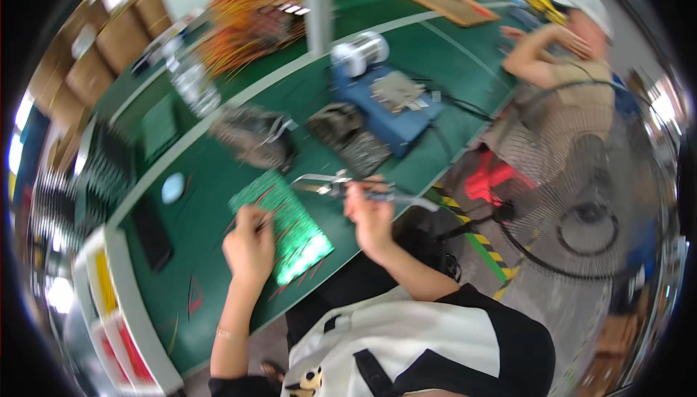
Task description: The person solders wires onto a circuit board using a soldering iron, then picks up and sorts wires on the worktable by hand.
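Observation:
A shiny green circuit board panel [290, 230] lies at a slant near the table's front edge, with several thin red wires across it and past its edges. My left hand [248, 241] is over the panel's left side, its fingertips pinched together; what they hold is too blurred to name. Above the panel's right side, my right hand [369, 215] grips what looks like a soldering iron [337, 185] with a curved metal guide. The guide points left, and a pale tube runs off to the right.
Behind the panel are a blue box [392, 117] with a white spool [361, 54], a dark metal holder [348, 135] and a clear bag [254, 135]. A white bin [120, 310] of wires stands left. A fan [581, 201] and a seated person [573, 70] are right.

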Tool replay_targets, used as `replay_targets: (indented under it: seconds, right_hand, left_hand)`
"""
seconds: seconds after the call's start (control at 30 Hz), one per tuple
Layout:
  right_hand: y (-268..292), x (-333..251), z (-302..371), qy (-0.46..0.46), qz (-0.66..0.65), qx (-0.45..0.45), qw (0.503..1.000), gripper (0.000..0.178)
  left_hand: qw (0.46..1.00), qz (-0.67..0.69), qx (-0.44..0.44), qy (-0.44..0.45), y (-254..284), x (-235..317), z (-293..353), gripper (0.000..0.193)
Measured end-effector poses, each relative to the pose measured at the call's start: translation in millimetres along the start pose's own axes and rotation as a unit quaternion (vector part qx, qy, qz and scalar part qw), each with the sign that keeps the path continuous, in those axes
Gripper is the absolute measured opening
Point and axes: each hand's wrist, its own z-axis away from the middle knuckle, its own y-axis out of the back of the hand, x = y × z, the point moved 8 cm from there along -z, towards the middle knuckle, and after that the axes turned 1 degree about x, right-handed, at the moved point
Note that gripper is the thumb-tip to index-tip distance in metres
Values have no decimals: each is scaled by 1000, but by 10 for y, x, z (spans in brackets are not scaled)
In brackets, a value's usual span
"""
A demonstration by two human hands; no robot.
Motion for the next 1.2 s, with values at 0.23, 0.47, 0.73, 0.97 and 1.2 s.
replay_targets:
  seconds: [0.23, 0.47, 0.73, 0.97, 1.2]
  right_hand:
    - [68, -10, -60, -53, -91, 8, 994, 8]
    - [-10, 99, -56, -68, -75, 33, 994, 8]
    - [467, -279, -115, 60, -60, 137, 987, 30]
    - [420, -732, -442, 140, -107, 22, 984, 26]
    - [690, -925, -752, 141, -132, 37, 980, 37]
  left_hand:
    - [986, 159, -43, 26, 157, 14, -77, 1]
    - [894, 382, -99, 212, 127, -210, -56, 2]
    - [858, 500, -42, 107, 282, -299, -121, 3]
    - [908, 385, -41, 158, 351, -397, 32, 17]
    - [918, 369, -6, 142, 793, -433, 216, 14]
